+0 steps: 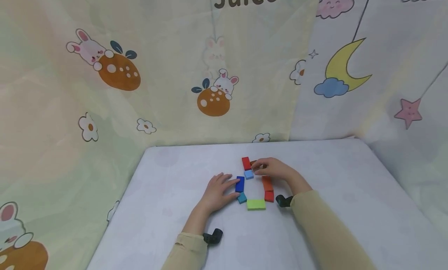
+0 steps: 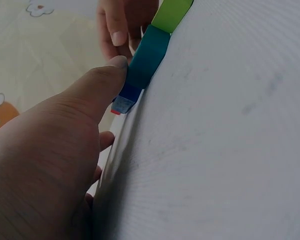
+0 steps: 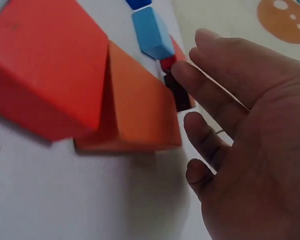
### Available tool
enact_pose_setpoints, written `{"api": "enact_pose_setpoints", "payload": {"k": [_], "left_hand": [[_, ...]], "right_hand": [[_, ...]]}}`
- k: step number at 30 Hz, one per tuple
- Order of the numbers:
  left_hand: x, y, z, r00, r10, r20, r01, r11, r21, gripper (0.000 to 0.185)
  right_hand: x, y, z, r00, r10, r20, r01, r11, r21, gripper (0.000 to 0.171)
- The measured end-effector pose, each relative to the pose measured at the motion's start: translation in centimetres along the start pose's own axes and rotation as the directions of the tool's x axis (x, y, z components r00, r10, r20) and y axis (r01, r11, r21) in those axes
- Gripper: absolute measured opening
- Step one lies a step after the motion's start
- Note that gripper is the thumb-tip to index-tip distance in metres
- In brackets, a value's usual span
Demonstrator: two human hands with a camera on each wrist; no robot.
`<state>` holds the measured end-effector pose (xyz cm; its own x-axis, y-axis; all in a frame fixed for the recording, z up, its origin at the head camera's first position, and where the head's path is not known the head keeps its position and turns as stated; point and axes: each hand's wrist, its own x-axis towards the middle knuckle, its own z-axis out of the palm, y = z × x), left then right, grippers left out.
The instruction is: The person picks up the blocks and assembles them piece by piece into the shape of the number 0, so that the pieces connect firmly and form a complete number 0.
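While the left hand (image 1: 218,190) steadies the dark blue wooden block (image 1: 240,183) with straight fingers, the right hand (image 1: 274,169) pinches a small brown block (image 1: 253,163) at frame centre; closing the block ring's upper gap needs careful alignment.

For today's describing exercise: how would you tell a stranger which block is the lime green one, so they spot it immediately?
On the white table, between the left hand and the right hand, small blocks form a ring. The lime green block lies flat at the ring's near edge, closest to the person. It is the only green piece, between a teal block and a red block.
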<state>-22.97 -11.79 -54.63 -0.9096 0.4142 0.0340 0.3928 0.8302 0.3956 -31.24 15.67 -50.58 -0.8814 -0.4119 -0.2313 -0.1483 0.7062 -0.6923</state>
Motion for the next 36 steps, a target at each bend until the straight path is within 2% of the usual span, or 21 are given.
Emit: {"api": "enact_pose_setpoints", "payload": {"k": [5, 17, 28, 36], "left_hand": [[0.0, -0.3, 0.1, 1.0, 0.009, 0.0, -0.009, 1.0, 0.018, 0.058], [0.2, -0.2, 0.0, 1.0, 0.015, -0.013, -0.015, 0.999, 0.037, 0.058], [0.1, 0.0, -0.1, 1.0, 0.019, -0.011, -0.019, 0.999, 0.029, 0.058], [0.1, 0.2, -0.2, 1.0, 0.006, -0.005, -0.006, 0.999, 0.037, 0.057]], "right_hand": [[0.9, -0.5, 0.5, 1.0, 0.0, 0.024, 0.0, 1.0, -0.015, 0.029], [1.4, -1.3, 1.1, 0.999, -0.032, 0.01, 0.033, 0.992, -0.125, 0.026], [0.9, -0.7, 0.7, 1.0, 0.021, -0.011, -0.022, 0.997, -0.071, 0.028], [0.5, 0.5, -0.8, 0.999, 0.036, -0.018, -0.037, 0.998, -0.057, 0.035]]}}
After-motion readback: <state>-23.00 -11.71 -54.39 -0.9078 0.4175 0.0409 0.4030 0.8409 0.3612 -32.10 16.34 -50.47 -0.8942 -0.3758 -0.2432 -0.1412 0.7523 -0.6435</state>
